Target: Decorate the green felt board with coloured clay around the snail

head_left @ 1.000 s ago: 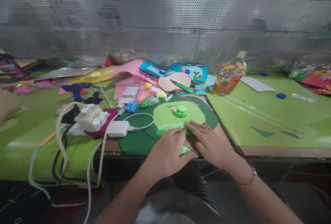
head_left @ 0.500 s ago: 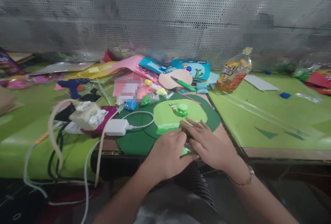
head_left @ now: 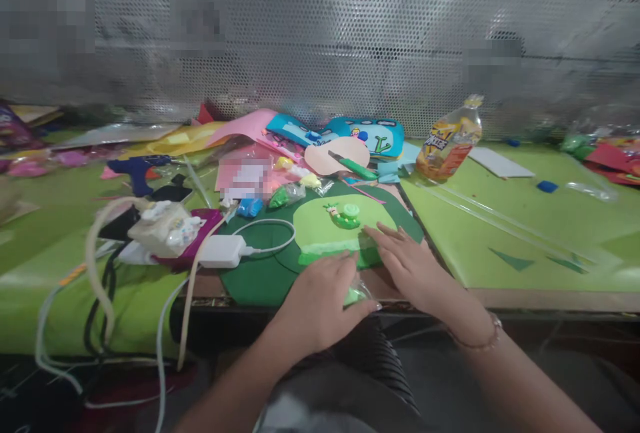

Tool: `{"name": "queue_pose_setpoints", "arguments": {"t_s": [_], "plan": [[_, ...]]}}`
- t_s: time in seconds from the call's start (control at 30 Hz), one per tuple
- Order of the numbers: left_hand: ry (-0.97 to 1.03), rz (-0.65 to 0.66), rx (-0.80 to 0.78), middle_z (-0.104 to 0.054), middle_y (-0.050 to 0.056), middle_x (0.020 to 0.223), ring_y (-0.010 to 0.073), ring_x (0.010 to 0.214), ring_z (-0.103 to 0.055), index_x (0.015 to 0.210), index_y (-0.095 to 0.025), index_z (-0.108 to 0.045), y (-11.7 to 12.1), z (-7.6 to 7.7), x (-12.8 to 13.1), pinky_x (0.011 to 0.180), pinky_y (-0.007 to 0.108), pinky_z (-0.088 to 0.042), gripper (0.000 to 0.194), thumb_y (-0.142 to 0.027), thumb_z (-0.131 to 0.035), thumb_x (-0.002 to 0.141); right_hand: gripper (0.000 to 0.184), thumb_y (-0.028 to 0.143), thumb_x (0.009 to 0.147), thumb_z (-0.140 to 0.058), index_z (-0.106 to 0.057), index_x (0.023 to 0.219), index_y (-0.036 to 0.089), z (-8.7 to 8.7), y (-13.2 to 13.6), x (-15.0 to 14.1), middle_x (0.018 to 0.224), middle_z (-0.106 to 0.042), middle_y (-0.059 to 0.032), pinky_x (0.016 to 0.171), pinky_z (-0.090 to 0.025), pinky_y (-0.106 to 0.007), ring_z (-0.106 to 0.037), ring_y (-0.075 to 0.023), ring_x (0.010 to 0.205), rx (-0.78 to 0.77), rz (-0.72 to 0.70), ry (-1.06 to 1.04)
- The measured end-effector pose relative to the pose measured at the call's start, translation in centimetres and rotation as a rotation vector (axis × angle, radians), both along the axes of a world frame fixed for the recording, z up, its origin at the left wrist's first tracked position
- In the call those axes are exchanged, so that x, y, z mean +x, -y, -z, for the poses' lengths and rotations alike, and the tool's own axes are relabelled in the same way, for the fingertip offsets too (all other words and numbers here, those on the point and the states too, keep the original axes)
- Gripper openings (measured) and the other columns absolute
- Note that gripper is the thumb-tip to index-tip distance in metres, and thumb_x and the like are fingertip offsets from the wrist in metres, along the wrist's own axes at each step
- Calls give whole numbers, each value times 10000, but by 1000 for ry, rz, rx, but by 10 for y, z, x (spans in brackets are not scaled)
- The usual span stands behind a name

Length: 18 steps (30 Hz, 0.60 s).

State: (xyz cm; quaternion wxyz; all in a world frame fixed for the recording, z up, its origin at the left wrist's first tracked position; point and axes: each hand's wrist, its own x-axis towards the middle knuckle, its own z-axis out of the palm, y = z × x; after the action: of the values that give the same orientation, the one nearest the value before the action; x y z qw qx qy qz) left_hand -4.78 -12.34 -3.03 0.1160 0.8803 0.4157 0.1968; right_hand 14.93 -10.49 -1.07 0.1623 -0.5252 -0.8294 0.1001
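A clay snail (head_left: pixel 346 214) with a swirled green shell sits on a light green oval (head_left: pixel 313 216) backed by dark green sheets (head_left: pixel 250 283). Along the oval's near edge runs a strip of green clay (head_left: pixel 317 251). My left hand (head_left: pixel 323 300) lies over the strip's near side, thumb spread away from the fingers; its fingertips are partly hidden. Between that thumb and the index finger shows a clear bag of green clay (head_left: pixel 356 292). My right hand (head_left: pixel 407 260) has its fingers stretched out, with the tips at the oval's right side by the strip's end.
Left stand a power adapter block (head_left: pixel 163 228), a white charger (head_left: pixel 221 250) with cables and a blue glue gun (head_left: pixel 137 170). Behind are a green cutter knife (head_left: pixel 357 168), clay packets and blue decorated cutouts (head_left: pixel 367 133). A plastic bottle (head_left: pixel 447 143) leans at right.
My right hand has drawn slightly right, away from my left hand, and its fingers lie farther along the strip. The left hand's fingers look flatter than half a second ago.
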Motion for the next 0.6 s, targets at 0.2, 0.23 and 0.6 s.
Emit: {"name": "queue_pose_setpoints", "arguments": {"t_s": [0.2, 0.23, 0.6], "plan": [[-4, -47, -8, -548, 142, 1309, 265, 1208, -506, 1313, -103, -452, 0, 0, 2, 1005, 405, -418, 611, -523, -480, 869, 496, 254, 951, -211, -470, 1342, 92, 10, 1, 6, 1350, -519, -119, 1060, -383, -462, -446, -229, 1280, 90, -38, 24], [-5, -47, -7, -549, 140, 1309, 262, 1207, -507, 1313, -105, -453, 0, 0, 2, 1004, 403, -419, 609, -522, -481, 869, 494, 251, 951, -213, -473, 1338, 86, 11, 3, 8, 1348, -521, -119, 1056, -392, -446, -450, -225, 1277, 104, -47, 26], [-19, -51, -18, -550, 134, 1310, 256, 1205, -507, 1310, -106, -456, 2, 1, 2, 1006, 398, -418, 592, -505, -475, 873, 490, 268, 935, -299, -465, 1326, 23, 7, 10, 4, 1338, -529, -147, 991, -434, -441, -475, -277, 1243, 256, -162, 337]]}}
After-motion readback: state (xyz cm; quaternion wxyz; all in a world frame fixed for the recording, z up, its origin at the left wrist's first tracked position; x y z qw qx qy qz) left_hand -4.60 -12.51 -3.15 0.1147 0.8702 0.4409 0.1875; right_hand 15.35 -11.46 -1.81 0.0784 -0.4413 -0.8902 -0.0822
